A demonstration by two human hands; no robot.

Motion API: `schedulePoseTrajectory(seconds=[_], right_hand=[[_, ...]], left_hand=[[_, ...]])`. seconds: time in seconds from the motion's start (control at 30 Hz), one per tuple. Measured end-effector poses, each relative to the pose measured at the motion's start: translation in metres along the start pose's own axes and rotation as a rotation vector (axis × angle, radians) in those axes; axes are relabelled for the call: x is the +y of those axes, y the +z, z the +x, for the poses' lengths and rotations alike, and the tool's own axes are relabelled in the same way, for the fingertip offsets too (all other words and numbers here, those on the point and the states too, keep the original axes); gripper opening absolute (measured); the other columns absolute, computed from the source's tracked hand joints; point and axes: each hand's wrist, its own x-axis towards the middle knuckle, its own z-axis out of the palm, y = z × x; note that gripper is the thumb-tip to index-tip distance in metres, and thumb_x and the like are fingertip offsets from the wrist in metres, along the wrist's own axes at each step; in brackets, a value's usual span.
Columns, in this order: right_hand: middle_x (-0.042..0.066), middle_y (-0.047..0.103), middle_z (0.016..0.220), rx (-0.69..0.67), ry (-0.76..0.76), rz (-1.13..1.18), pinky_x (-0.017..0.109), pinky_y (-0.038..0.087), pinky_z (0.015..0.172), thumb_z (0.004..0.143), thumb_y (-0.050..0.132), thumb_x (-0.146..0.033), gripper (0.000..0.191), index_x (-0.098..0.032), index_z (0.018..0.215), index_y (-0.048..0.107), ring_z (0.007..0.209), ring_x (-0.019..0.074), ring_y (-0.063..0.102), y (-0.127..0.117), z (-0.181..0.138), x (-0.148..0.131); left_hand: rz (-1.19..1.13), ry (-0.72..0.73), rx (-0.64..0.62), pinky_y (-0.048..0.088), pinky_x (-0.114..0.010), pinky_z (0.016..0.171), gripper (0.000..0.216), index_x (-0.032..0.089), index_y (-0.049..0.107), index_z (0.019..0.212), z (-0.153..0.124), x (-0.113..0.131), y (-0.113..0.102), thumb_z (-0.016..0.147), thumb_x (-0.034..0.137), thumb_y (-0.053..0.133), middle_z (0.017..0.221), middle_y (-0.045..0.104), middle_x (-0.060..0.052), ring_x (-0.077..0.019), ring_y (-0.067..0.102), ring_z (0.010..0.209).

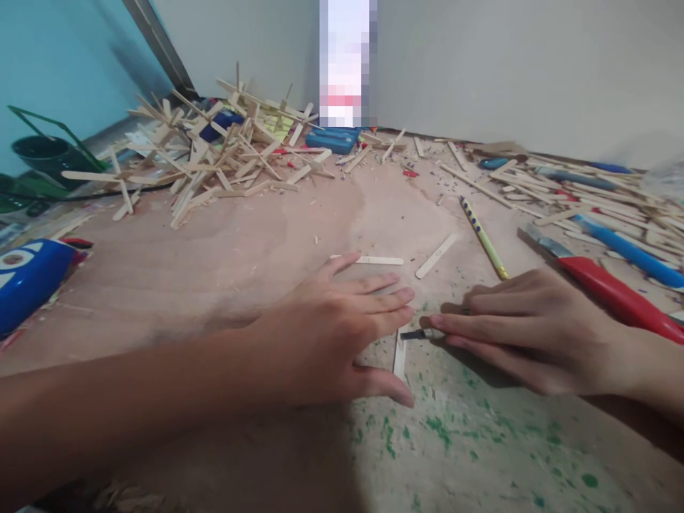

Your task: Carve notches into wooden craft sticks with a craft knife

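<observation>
Left hand [342, 313] spread wide, palm down, grasping nothing, index fingertip over popsicle stick [399, 361]. Right hand [545, 335] closed round craft knife [420, 334], blade on stick between left thumb and index finger. Just beyond right hand: yellow pencil [485, 239], red-handled knife [614, 288].

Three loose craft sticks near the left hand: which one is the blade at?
The craft stick between thumb and index finger of the left hand; the blade overlaps it in view. The crosswise stick and slanted stick lie clear of the blade.
</observation>
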Motion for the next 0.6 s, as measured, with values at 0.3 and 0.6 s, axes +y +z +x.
schedulePoseTrajectory(seconds=[0.3,0.6], right_hand=[[-0.001,0.073,0.082,0.011,-0.004,0.01,0.032,0.042,0.057,0.122,0.068,-0.014,0.024,-0.016,0.142,0.08,0.062,0.0136,0.061,0.0044,-0.0017,0.0045],[0.0,0.079,0.083,0.108,0.061,0.062,0.029,0.042,0.057,0.121,0.071,-0.015,0.021,-0.018,0.138,0.083,0.06,0.0112,0.065,0.0048,-0.0051,0.0053]], left_hand=[[0.036,0.024,0.026,0.036,-0.057,0.148,0.082,0.009,0.077,0.155,0.0004,0.0005,-0.0001,0.107,0.075,0.089,0.164,0.081,-0.014,-0.0367,0.073,0.161],[0.135,0.054,0.119,0.04,-0.057,0.14,0.075,0.01,0.08,0.145,-0.0013,0.0042,-0.0018,0.119,0.079,0.068,0.146,0.089,-0.015,-0.0367,0.079,0.148]])
